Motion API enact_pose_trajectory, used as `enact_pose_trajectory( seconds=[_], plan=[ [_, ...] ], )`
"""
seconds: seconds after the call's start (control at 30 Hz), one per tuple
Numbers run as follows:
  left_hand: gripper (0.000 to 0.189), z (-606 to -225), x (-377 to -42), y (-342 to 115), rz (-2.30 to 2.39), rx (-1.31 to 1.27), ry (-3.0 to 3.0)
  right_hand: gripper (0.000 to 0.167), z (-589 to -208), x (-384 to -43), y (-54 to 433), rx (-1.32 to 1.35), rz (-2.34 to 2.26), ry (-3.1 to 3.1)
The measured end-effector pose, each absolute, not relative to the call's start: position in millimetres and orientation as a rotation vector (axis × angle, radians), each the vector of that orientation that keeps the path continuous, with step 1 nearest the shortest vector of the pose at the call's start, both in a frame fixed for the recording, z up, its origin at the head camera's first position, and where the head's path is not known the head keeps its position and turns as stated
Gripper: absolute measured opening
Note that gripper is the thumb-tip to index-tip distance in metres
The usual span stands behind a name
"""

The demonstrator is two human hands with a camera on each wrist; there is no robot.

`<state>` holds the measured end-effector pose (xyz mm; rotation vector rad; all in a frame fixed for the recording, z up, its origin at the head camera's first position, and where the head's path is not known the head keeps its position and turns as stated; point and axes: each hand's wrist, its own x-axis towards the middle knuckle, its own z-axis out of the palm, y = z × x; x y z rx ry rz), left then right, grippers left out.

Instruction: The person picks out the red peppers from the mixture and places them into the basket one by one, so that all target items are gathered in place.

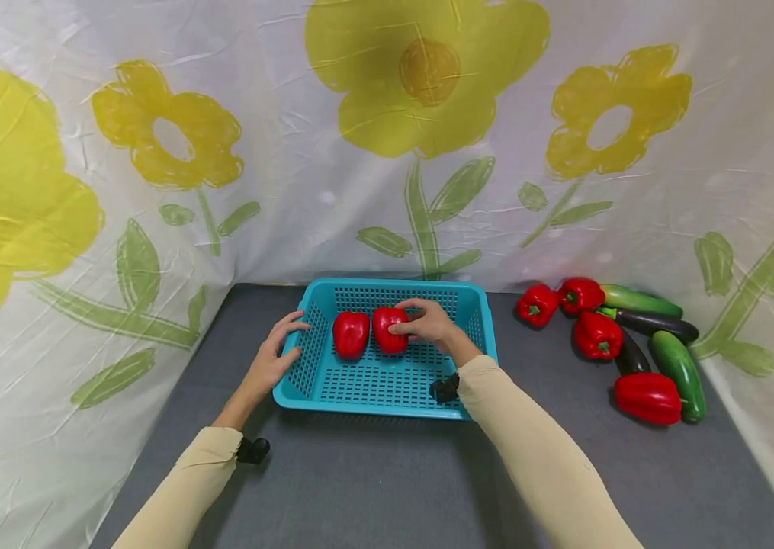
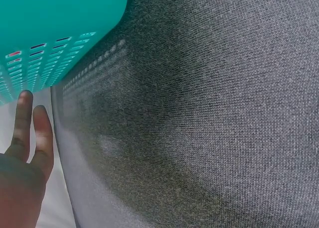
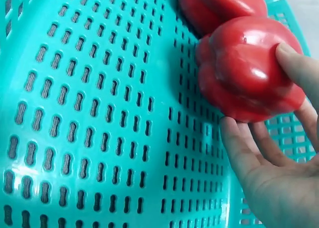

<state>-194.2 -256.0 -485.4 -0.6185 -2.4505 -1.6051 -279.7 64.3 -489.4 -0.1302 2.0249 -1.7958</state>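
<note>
- The red pepper in the grip (image 1: 387, 334) sits inside the blue basket, a little above the middle of its floor as I look down on it; whether its underside touches the floor, I can't tell.
- The right hand (image 1: 431, 324) has it pinched: thumb pressed on one face, the other fingers (image 3: 239, 143) bent against the opposite side, spread only as wide as the pepper.
- Just to its left lies a second red pepper (image 1: 351, 335), also in the basket; I can't make out whether the two touch.
- The blue basket (image 1: 373, 389) is shallow and rectangular, with slotted floor and walls.
- At its left end is the left hand (image 1: 277, 354), fingers loosely parted and gripping nothing, their tips by the rim. I can't tell if they touch it.
- Both arms wear cream sleeves (image 1: 537, 450), with a small black device (image 1: 252, 451) at each wrist.
- Everything stands on a dark grey table (image 1: 373, 480).
- Well off to the right are four more red peppers (image 1: 597, 335), two dark eggplants (image 1: 657, 324) and two long green vegetables (image 1: 678, 374), bunched together.
- Behind hangs a white cloth (image 1: 304, 229) printed with yellow flowers.
</note>
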Motion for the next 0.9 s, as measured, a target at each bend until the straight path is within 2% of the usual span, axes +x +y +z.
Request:
enact_pose_trajectory(
  seconds=[0.6, 0.9],
  plan=[
    [0.038, -481.7, -192.7, -255.1, -1.606, -0.645, -2.435, 0.05, -494.0, -283.3, 53.6, -0.043, -1.757, 2.044],
    [0.038, -481.8, -191.2, -255.1, -1.601, -0.653, -2.432, 0.056, -486.7, -282.0, 58.8, -0.065, -1.696, 2.037]
  ],
)
